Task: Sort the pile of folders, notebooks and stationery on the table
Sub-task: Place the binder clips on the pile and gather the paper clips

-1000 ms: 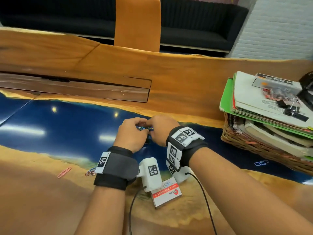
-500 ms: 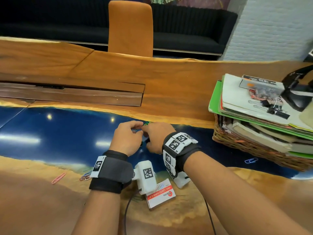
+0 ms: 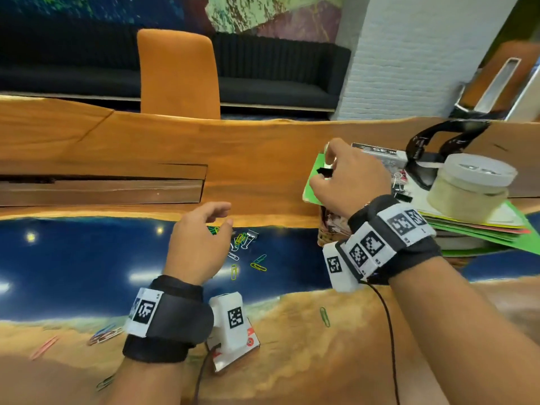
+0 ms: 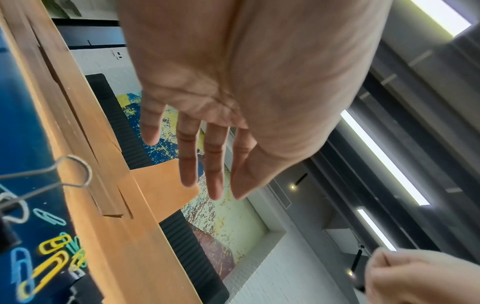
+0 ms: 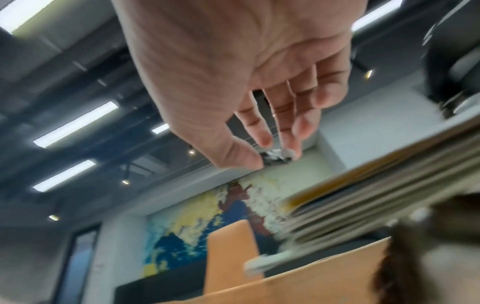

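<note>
My right hand (image 3: 325,168) is raised over the near corner of the folder stack (image 3: 312,192) and pinches a small black binder clip (image 3: 323,171) between thumb and fingers. The right wrist view shows that clip (image 5: 275,157) at the fingertips, blurred. My left hand (image 3: 222,218) hovers with relaxed, spread fingers and holds nothing; below it, several coloured paper clips (image 3: 243,241) and a silver-handled binder clip (image 3: 253,235) lie on the blue table strip. In the left wrist view the palm (image 4: 233,82) is bare above the paper clips (image 4: 54,259).
A wicker basket (image 3: 330,239) holds the stack, which carries a white-lidded jar (image 3: 470,185), more binder clips (image 3: 401,191) and a black strap. A paper-clip box (image 3: 252,344) lies by my left wrist. Stray clips (image 3: 324,317) (image 3: 105,336) dot the near table.
The hands were together over the clip pile. Now my right hand has lifted away right to the folder stack with a black clip, and my left hand has opened.
</note>
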A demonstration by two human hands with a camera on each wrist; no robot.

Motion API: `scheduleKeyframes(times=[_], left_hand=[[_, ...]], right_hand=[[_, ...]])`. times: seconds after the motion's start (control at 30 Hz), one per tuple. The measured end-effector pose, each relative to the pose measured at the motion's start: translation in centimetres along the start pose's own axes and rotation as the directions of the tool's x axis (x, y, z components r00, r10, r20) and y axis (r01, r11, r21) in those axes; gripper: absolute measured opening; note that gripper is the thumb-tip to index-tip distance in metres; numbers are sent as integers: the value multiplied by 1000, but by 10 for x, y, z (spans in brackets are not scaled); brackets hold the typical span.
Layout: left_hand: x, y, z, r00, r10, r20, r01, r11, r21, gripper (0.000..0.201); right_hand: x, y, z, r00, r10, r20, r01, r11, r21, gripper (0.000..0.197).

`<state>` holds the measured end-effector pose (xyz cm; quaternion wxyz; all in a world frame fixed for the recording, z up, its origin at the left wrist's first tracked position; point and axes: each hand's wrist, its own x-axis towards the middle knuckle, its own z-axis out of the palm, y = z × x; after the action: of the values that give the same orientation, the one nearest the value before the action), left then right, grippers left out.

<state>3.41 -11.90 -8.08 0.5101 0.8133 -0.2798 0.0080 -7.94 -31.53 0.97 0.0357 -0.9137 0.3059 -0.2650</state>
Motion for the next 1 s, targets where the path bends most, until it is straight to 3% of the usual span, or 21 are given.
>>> scheduleKeyframes(times=[0.1, 0.2, 0.3, 0.4, 0.6, 0.7, 0.83, 0.93, 1.0], left_hand=[[-2, 1, 3, 999, 5, 46, -6, 1000, 12, 25], [-2, -1, 2, 998, -10, 68, 7, 999, 32, 23], [7, -1, 5, 987, -62, 146, 54, 997, 61, 18], [28, 5, 20, 957, -70, 283, 11, 978, 206, 15], [64, 14, 73, 852, -244, 463, -49, 844, 535, 16], [67, 10, 91, 847, -288, 446, -110, 726, 679, 16], [71, 8, 103, 876, -282, 392, -120, 658, 743, 17], [72, 5, 101, 896, -255, 364, -107, 671, 733, 17], [72, 5, 97, 915, -231, 332, -52, 747, 662, 16]], right_hand=[[8, 31, -8, 985, 88, 147, -61, 981, -183, 13], [10, 39, -7, 950, 143, 276, -81, 971, -226, 12], [7, 35, -6, 984, 83, 158, -52, 981, -188, 19], [-8, 14, -6, 999, -41, -6, 41, 999, -32, 22], [-45, -22, 24, 986, -161, 40, 154, 978, 142, 18], [-54, -18, 39, 985, -142, 97, 125, 979, 162, 18], [-61, -4, 49, 983, -116, 145, 93, 983, 157, 17], [-64, 1, 54, 978, -103, 181, 75, 986, 152, 17], [-64, 4, 57, 972, -99, 211, 68, 986, 152, 16]])
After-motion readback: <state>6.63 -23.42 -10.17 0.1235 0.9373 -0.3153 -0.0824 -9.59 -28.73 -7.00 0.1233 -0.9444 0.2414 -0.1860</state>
